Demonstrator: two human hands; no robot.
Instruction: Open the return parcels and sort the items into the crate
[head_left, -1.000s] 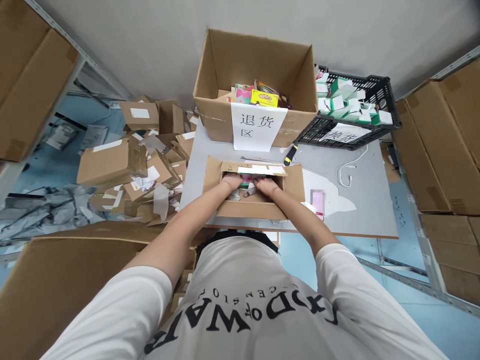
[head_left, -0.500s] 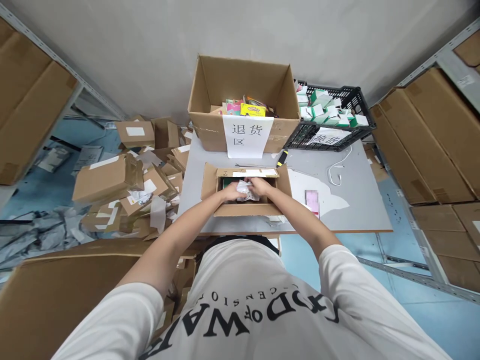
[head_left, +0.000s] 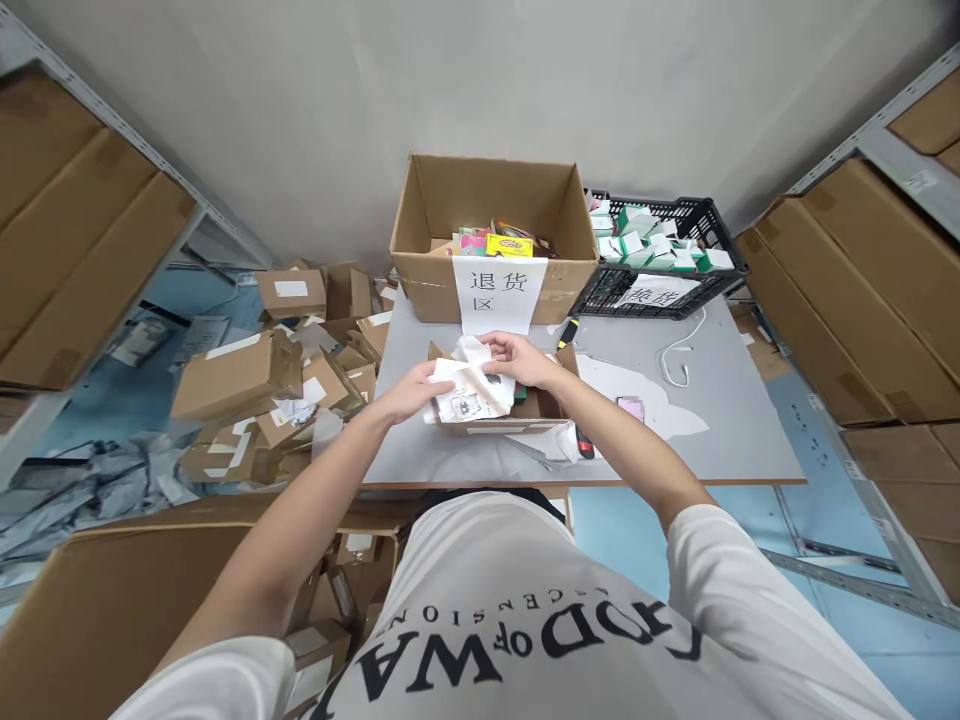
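Observation:
A crumpled white sheet of paper (head_left: 476,392) with a black animal drawing is spread between my two hands. My left hand (head_left: 409,392) grips its left edge with the fingers pressed together. At the upper right part of the sheet, my right hand (head_left: 519,358) pinches it between thumb and fingers. Just beneath the paper stands a small open cardboard box (head_left: 546,406), partly hidden by the sheet. Something green (head_left: 520,394) shows inside it, mostly covered.
Behind stand a large labelled carton (head_left: 420,290) of colourful packs and a black crate (head_left: 679,290) of green-white boxes. A cable (head_left: 679,365), a phone-like pink item (head_left: 631,407) and a red-black tool (head_left: 584,442) lie on the grey table (head_left: 742,440). Cartons (head_left: 225,385) are heaped at left.
Both hands have risen out of the small box with the paper, which was crumpled and is now opened out. The view has shifted slightly.

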